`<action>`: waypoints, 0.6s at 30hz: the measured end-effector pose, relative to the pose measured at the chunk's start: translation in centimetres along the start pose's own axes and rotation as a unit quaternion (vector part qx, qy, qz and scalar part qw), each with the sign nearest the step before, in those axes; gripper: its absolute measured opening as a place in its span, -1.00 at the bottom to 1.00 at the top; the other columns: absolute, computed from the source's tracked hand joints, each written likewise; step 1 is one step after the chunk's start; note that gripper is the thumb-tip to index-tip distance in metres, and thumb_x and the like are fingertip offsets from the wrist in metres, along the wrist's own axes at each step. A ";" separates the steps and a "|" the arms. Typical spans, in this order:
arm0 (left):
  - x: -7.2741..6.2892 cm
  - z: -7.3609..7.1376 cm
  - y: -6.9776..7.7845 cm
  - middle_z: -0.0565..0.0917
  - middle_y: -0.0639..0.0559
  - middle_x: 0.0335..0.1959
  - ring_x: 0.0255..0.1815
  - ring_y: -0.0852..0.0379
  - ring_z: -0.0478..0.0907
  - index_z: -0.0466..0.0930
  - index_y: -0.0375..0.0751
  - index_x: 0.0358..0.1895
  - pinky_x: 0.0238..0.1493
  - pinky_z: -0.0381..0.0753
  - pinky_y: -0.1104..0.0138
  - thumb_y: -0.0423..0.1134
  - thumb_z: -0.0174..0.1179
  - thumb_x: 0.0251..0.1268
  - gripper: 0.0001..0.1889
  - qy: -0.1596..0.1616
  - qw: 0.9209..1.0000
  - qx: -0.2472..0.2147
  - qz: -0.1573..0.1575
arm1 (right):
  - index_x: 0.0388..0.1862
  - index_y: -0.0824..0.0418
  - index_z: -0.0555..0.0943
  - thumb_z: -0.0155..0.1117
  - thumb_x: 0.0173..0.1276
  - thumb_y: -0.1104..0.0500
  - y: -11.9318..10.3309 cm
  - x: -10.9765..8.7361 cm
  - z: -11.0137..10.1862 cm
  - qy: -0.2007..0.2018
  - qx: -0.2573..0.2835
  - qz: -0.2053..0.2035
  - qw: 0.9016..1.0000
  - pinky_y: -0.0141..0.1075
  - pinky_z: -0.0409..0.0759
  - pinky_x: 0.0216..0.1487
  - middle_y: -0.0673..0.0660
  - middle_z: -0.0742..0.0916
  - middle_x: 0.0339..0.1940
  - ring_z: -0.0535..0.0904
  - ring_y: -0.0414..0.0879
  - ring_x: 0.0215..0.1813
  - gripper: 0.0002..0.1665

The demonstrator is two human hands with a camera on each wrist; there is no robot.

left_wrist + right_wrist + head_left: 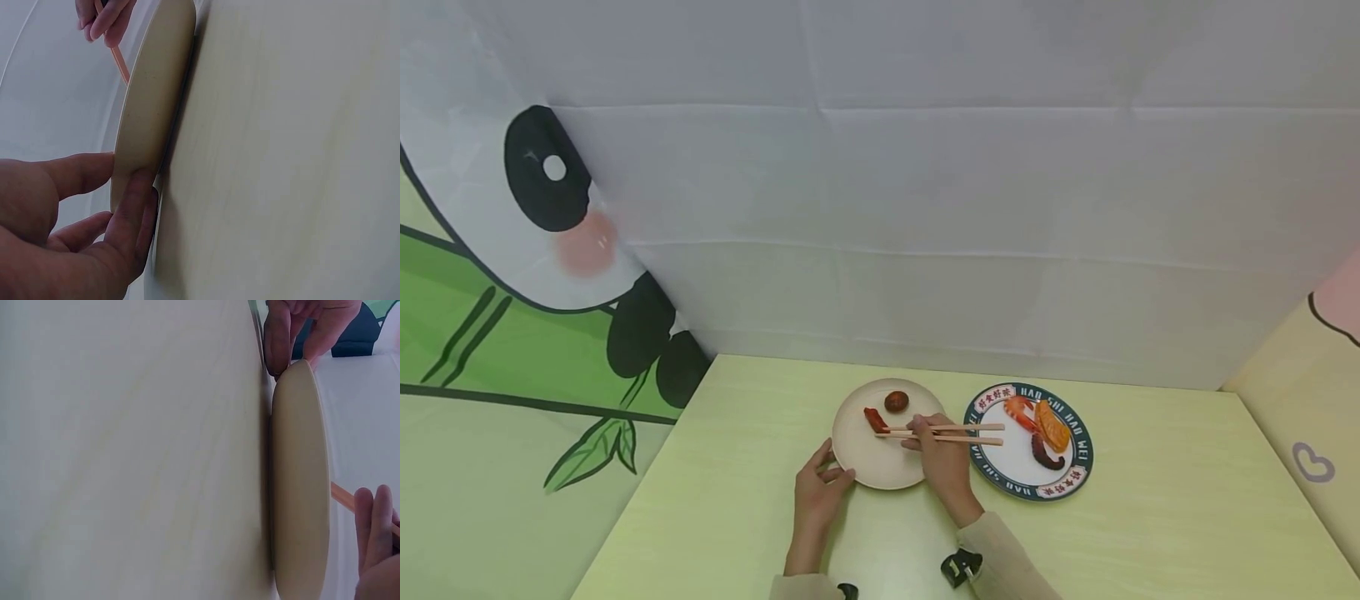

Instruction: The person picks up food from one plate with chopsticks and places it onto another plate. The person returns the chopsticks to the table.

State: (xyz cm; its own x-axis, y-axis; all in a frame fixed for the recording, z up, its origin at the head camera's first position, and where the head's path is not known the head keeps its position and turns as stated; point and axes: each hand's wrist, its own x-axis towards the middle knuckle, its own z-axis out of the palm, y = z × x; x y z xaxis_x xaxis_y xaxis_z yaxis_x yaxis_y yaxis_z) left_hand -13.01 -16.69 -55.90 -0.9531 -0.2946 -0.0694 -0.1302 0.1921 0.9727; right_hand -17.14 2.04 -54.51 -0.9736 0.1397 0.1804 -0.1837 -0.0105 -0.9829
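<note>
My left hand point(822, 487) grips the near left rim of a beige plate point(880, 472), its thumb and fingers on the edge. In the left wrist view the fingers point(128, 212) lie against the plate's outer wall point(153, 94). The right hand point(946, 458) holds a pair of wooden chopsticks point(977, 440) over that plate. Their tips are right at a small reddish-brown food piece point(875, 419); I cannot tell whether they pinch it. Behind that piece lies a round, dark brown food piece point(897, 402). Both wrist views hide the plate's contents behind its wall.
Just right of the beige plate is a white plate with a dark blue lettered rim point(1081, 442). On it are a shrimp point(1019, 412), an orange-yellow food piece point(1052, 427) and a dark red tentacle point(1047, 454). A pale cloth wall point(955, 275) rises behind the light table point(1165, 500).
</note>
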 end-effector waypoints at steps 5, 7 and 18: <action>-0.1 -0.1 0.1 0.61 -0.44 0.19 -0.01 -0.19 0.73 0.35 -0.59 0.48 -0.26 0.57 0.48 -0.55 0.37 0.21 -0.27 -0.001 1.000 -0.003 -0.001 | -0.16 0.61 0.69 0.19 0.62 0.32 -0.1 -0.2 -0.4 0.004 0.015 0.009 1.000 -0.30 0.76 -0.24 0.51 0.76 -0.22 0.86 0.08 -0.30 -0.69; -0.1 -0.1 0.2 0.61 -0.44 0.19 -0.01 -0.20 0.73 0.35 -0.59 0.48 -0.26 0.57 0.48 -0.55 0.37 0.20 -0.27 0.000 1.000 -0.002 -0.001 | -0.14 0.63 0.68 0.18 0.62 0.32 -0.3 -0.3 -0.6 0.006 0.021 0.018 1.000 -0.30 0.76 -0.23 0.54 0.75 -0.20 0.85 0.10 -0.28 -0.69; -0.1 -0.2 0.5 0.61 -0.46 0.19 -0.02 -0.19 0.73 0.36 -0.59 0.48 -0.26 0.56 0.49 -0.55 0.37 0.20 -0.27 0.001 1.000 -0.003 -0.007 | -0.07 0.68 0.65 0.16 0.65 0.29 -0.9 -0.7 -1.3 0.018 0.047 0.047 0.998 -0.28 0.76 -0.22 0.60 0.74 -0.16 0.86 0.02 -0.30 -0.63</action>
State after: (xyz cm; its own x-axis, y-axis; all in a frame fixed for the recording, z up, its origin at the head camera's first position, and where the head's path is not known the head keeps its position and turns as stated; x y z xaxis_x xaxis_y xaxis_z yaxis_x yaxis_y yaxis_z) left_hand -12.91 -16.74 -55.37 -0.9506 -0.2992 -0.0831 -0.1423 0.1819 0.9730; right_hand -16.08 3.19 -53.83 -0.9821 0.1683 0.0850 -0.1056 -0.1174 -0.9875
